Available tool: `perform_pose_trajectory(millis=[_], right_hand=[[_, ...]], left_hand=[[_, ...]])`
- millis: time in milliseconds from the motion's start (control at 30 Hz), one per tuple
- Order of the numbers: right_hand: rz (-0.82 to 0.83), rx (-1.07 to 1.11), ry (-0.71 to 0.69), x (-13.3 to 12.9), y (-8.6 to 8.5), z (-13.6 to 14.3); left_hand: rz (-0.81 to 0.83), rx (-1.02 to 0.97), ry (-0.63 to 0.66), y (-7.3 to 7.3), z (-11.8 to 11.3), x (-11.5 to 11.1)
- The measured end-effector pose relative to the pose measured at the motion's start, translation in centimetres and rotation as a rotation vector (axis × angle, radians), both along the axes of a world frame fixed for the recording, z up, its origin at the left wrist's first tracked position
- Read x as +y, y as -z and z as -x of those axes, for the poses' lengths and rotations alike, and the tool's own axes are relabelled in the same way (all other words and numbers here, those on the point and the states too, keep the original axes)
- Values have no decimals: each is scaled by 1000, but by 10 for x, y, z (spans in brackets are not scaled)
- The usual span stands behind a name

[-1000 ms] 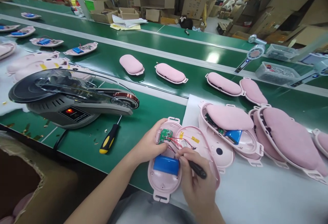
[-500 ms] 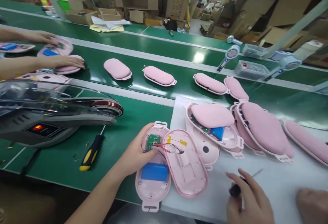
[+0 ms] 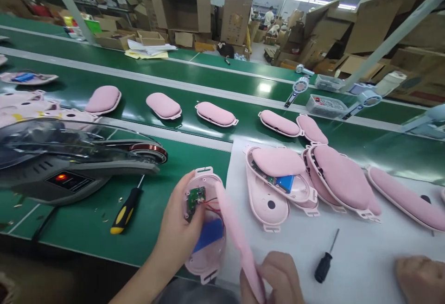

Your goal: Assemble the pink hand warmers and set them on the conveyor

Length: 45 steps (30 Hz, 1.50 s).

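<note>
My left hand [image 3: 182,223] grips an open pink plastic housing [image 3: 205,264] near the table's front edge, its thumb by the green circuit board [image 3: 196,199]. A blue battery [image 3: 209,235] lies inside the housing, and thin red wires run from the board toward the cover. My right hand [image 3: 274,278] is closed on the lower end of the padded pink cover [image 3: 236,230], which stands tilted on edge beside the housing. A black-handled screwdriver [image 3: 324,267] lies on the white sheet right of that hand.
Pink units are stacked on the white sheet [image 3: 295,248], one open unit [image 3: 278,162] showing a battery. Several more rest along the green belt [image 3: 132,123]. A grey machine [image 3: 83,174] and a yellow-black screwdriver [image 3: 125,206] are at left. Another person's hand [image 3: 420,276] is at right.
My right hand has put down the black screwdriver and taken hold of the cover, which has swung from lying flat to upright. At far left, another person's hands have gone from view.
</note>
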State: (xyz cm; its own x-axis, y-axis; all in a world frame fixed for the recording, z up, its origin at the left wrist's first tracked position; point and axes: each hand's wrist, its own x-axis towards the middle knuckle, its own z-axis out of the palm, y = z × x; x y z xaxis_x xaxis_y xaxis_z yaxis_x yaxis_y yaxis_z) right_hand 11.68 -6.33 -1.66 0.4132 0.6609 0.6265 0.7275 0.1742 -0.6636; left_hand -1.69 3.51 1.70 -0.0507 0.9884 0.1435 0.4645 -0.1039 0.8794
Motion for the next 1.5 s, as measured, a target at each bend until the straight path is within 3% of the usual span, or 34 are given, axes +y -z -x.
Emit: perform_pose_trajectory(millis=[167,300,400,533,800,1000,1167,1500], right_hand=[[178,372,-257,12,13,18],[170,533,-363,14,23,13],[259,664,-360,13,16,12],[346,769,-300,17,5,9],[389,744,-350,28,9,-9],[440,777,-326,31,-2,0],[518,787,-267,32,-11,3],[578,610,-296,42,-18,0]], left_hand=[[-35,-25,90,-6,-5,6],[65,-118,259,-16,-3,7],[98,-141,264,-19,-4,8],[21,-76,233,-16,-10,11],[74,-100,345,-16,-8,3],[64,-143,276,-18,-10,2],[12,-148,130,-12,-16,6],[74,264,191,-19,-14,15]])
